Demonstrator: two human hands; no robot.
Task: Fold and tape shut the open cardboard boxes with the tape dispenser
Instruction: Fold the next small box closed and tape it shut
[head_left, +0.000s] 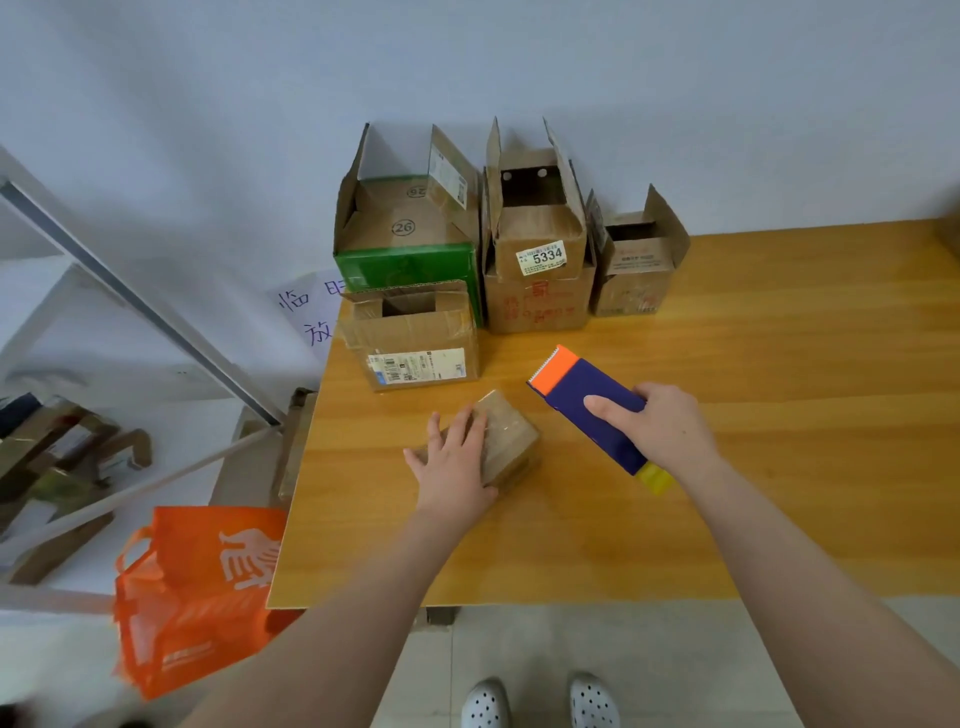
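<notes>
From the head view, the orange-brown wooden tabletop carries everything. Near its left edge lies a small closed brown cardboard box wrapped in clear tape. The left hand rests flat on the box with fingers straight and spread, curled round nothing.

Just beside it, toward the middle, the right hand grasps the long blue tape dispenser with an orange toothed front and yellow rear end, thumb across its top. The orange end points toward the far left corner.

Four open boxes stand along the far edge near that corner:
- a green-sided cardboard box with raised flaps
- a tall brown box labelled 5334 touching its right side
- a smaller brown box just right of that
- a low brown box with a shipping label in front of the green one

On the floor off the left edge stands an orange fabric bag, and white perforated clogs show below the near edge.
</notes>
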